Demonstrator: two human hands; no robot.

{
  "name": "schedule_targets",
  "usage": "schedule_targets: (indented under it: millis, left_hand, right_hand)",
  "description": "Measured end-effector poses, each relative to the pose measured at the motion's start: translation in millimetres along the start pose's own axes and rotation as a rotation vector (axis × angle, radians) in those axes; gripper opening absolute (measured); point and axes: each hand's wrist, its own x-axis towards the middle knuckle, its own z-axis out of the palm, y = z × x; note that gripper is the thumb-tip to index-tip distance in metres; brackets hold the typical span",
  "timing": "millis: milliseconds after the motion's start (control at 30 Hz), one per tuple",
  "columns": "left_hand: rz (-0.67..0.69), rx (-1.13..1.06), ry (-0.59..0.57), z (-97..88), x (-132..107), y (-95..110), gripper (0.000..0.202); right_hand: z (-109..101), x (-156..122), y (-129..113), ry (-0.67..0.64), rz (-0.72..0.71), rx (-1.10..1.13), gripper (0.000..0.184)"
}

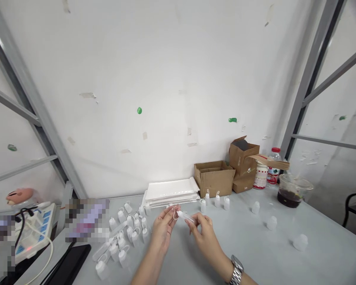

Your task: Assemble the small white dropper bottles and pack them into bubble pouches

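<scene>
Pinched between thumb and fingers of the right hand (pixel 203 229), above the grey table (pixel 240 237): one translucent tube (pixel 188 217), tilted, its white tip (pixel 179 213) pointed toward the left hand (pixel 165 223), whose fingertips are drawn together at a small white loop (pixel 175 215); whether the loop is gripped cannot be told. A metal-banded watch (pixel 236 269) is worn on the right wrist. Left of the hands, many small white-capped bottles (pixel 135 236) are grouped closely. Beyond, white flat packets (pixel 172 191) are stacked by the wall (pixel 166 99); beside them are placed an open cardboard box (pixel 215 182) and a brown paper bag (pixel 245 168). Four looped bottles (pixel 217 201) are stood before the box; three spaced-out bottles (pixel 272 223) are set further right, near a clear bowl (pixel 298 183) holding dark liquid (pixel 288 198).
</scene>
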Motion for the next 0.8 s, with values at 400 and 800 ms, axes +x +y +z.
schedule_targets:
  millis: [400, 800]
  left_hand:
    - [0.022, 0.030, -0.008, -4.4, 2.1, -10.3, 0.011]
    - [0.066, 0.037, -0.018, -5.8, 3.0, -5.2, 0.011]
  right_hand:
    - [2.4, 1.1, 2.7, -0.004, 0.032, 0.091, 0.033]
    - [6.1, 4.6, 4.7, -0.092, 0.095, 0.213, 0.037]
